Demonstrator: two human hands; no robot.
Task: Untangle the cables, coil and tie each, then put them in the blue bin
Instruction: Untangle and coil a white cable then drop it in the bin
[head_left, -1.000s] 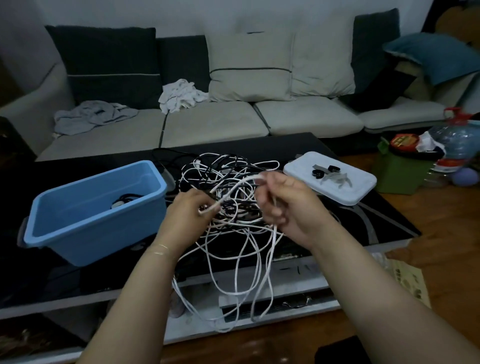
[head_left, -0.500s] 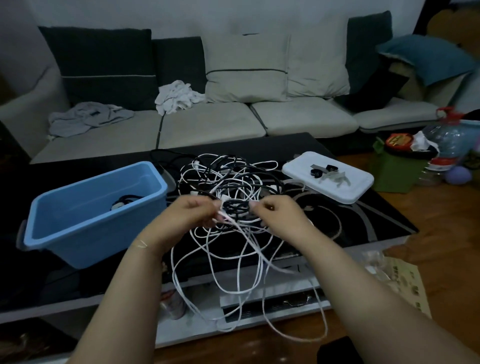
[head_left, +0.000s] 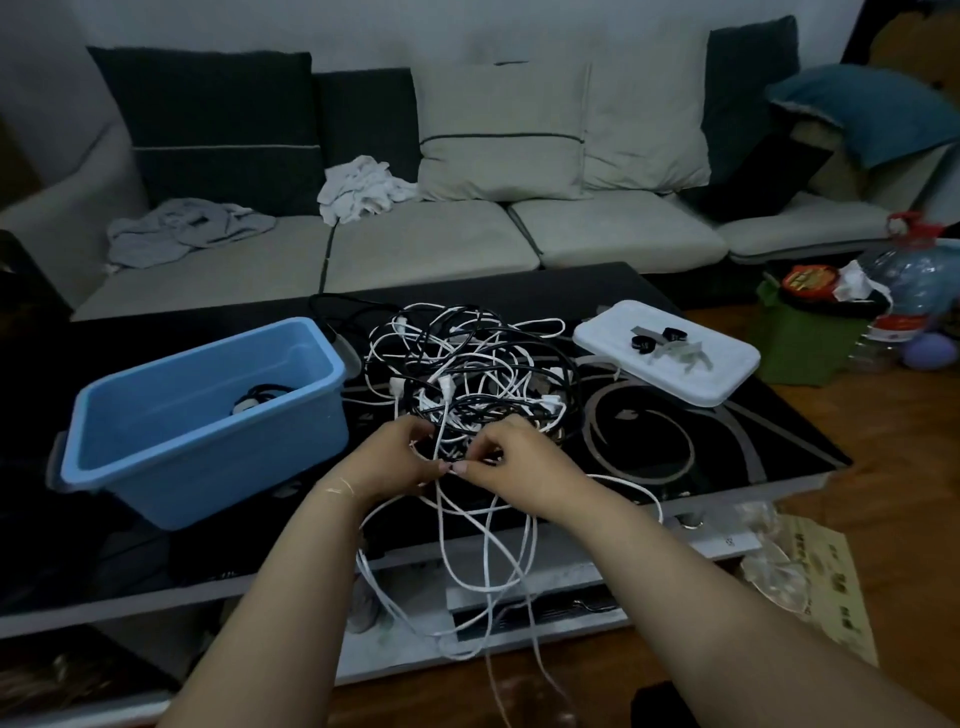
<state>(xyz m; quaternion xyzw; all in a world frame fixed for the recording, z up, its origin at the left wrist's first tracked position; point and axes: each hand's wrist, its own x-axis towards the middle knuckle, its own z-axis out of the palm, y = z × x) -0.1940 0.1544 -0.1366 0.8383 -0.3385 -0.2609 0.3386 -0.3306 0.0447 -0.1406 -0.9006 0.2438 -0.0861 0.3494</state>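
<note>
A tangle of black and white cables (head_left: 467, 369) lies in the middle of the black glass table (head_left: 727, 457). My left hand (head_left: 395, 457) and my right hand (head_left: 519, 462) meet at its near edge, fingertips almost touching, each pinching a white cable (head_left: 488, 561) whose loops hang over the table's front edge towards the floor. The blue bin (head_left: 208, 415) stands on the table at the left, with a coiled dark cable (head_left: 260, 397) inside it.
A white lid (head_left: 670, 364) with black ties and grey strips lies on the table at the right. A sofa with cushions and crumpled clothes runs behind. A green box, a water bottle and papers sit on the wooden floor at the right.
Both hands have come down from above the pile to its near edge and drawn together. The white cable's loops hang lower over the table's front edge.
</note>
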